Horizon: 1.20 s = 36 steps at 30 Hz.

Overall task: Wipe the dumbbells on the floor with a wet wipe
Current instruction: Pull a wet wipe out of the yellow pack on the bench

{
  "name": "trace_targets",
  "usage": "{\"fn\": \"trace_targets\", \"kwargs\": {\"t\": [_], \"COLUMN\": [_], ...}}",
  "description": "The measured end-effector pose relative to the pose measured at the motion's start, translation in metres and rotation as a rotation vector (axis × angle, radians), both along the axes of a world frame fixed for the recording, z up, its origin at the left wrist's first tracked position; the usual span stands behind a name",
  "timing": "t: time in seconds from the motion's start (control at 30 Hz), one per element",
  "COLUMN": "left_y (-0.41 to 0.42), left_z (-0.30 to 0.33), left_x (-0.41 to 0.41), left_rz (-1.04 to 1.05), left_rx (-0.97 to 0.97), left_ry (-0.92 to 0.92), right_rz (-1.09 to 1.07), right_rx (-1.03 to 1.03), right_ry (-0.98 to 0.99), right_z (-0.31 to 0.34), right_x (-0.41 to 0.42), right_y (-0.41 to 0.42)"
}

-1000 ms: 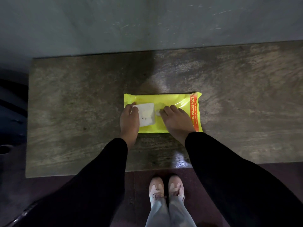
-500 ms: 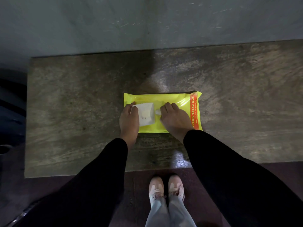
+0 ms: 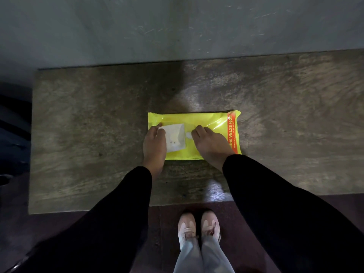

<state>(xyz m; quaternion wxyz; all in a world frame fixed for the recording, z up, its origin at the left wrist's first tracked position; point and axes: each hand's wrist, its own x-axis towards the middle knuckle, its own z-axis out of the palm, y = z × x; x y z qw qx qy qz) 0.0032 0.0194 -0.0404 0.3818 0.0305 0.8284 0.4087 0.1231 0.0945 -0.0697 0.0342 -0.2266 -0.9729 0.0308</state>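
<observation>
Lying with its long axis left to right on the tabletop (image 3: 98,134), the wet wipe pack (image 3: 204,123) has its white flap (image 3: 175,138) pinched by the left hand (image 3: 154,144), while the right hand (image 3: 211,143), fingers curled at the opening just right of the flap, sits nearer the next wipe; no dumbbells in view.

You're looking down at a stone slab (image 3: 88,134) — mottled brown-grey, streaked, set flush against a plain grey-green wall (image 3: 177,26) marked with faint pale scratches. Light glints off the slab's near edge in a small bright patch. Below it runs a dark maroon floor (image 3: 163,233). At your far left sits something dark and bluish (image 3: 11,125) — too dim to identify. The whole room is poorly lit.
</observation>
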Motion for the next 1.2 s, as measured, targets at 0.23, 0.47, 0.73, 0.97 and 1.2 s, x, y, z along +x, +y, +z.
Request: {"fn": "trace_targets", "kwargs": {"t": [0.23, 0.47, 0.73, 0.97, 1.2], "left_y": [0.0, -0.001, 0.001, 0.0, 0.001], "left_z": [-0.001, -0.004, 0.0, 0.002, 0.01], "left_x": [0.001, 0.0, 0.003, 0.001, 0.004], "left_rz": [0.001, 0.05, 0.059, 0.036, 0.056], "left_rx": [0.02, 0.044, 0.05, 0.053, 0.066], "left_ry": [0.012, -0.007, 0.021, 0.027, -0.005], "right_rz": [-0.027, -0.189, -0.244, -0.364, -0.454], "right_rx": [0.079, -0.083, -0.202, -0.29, -0.457], "right_ry": [0.002, 0.16, 0.171, 0.278, 0.516], "right_z": [-0.007, 0.012, 0.011, 0.003, 0.023], "right_x": [-0.004, -0.01, -0.005, 0.0, -0.006], "right_y": [0.003, 0.006, -0.004, -0.009, -0.014]}}
